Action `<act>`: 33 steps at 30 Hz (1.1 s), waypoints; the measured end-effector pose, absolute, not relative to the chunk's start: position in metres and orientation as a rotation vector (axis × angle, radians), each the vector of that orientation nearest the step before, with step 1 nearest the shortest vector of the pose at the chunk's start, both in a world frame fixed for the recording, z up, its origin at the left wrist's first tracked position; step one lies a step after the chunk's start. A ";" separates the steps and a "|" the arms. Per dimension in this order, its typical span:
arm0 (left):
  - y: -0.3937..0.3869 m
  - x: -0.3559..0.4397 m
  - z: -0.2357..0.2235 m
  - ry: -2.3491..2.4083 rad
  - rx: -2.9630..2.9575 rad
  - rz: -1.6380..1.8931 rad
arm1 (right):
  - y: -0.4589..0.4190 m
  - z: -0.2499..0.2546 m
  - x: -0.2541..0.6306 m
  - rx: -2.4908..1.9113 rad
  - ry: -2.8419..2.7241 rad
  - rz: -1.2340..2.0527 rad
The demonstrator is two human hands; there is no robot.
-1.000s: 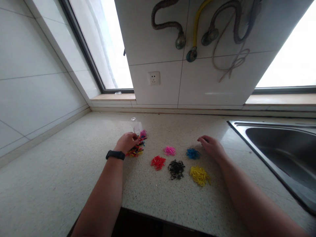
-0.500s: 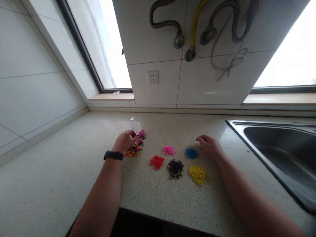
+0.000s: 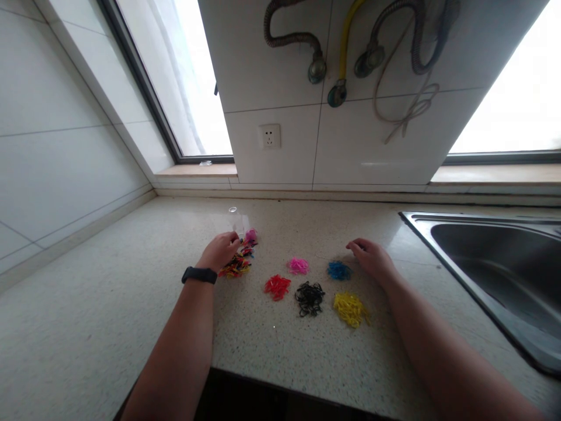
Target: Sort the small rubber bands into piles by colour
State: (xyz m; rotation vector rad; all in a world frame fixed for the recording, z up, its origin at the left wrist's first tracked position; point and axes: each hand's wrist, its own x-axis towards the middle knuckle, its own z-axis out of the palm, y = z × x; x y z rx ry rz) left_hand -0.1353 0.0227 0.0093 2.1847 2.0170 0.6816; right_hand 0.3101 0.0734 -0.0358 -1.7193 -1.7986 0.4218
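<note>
My left hand (image 3: 220,250), with a dark band on its wrist, is at the edge of a mixed pile of small coloured rubber bands (image 3: 235,267). Its fingers are pinched together over the pile; whatever is between them is too small to make out. A pink clump (image 3: 250,235) lies just beyond the fingertips. My right hand (image 3: 369,255) rests beside the blue rubber bands (image 3: 339,270), thumb and fingers drawn together, their contents hidden. Between the hands lie separate heaps of pink bands (image 3: 298,266), red bands (image 3: 277,287), black bands (image 3: 310,299) and yellow bands (image 3: 350,309).
Behind my left hand is a clear plastic container (image 3: 235,221). A steel sink (image 3: 491,280) is set into the speckled counter (image 3: 263,351) at the right. The tiled back wall carries a socket (image 3: 270,136) and hoses with valves (image 3: 317,70).
The fingers of my left hand have dipped and closed at the mixed pile, where a gap between thumb and forefinger showed before. My right hand keeps its place by the blue bands.
</note>
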 end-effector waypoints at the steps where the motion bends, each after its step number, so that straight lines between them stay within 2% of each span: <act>1: 0.023 -0.135 0.010 2.009 2.183 0.694 | 0.074 -0.036 0.310 -1.721 -1.800 0.424; 9: 0.017 -0.122 0.015 1.882 2.202 0.901 | 0.074 -0.037 0.310 -1.709 -1.811 0.415; 14: 0.010 -0.095 0.019 1.567 2.057 1.208 | 0.074 -0.035 0.309 -1.726 -1.819 0.424; 23: -0.016 -0.051 0.034 1.295 1.957 1.470 | 0.071 -0.033 0.307 -1.724 -1.803 0.426; 33: -0.031 -0.029 0.042 1.041 2.224 1.414 | 0.069 -0.031 0.304 -1.739 -1.800 0.418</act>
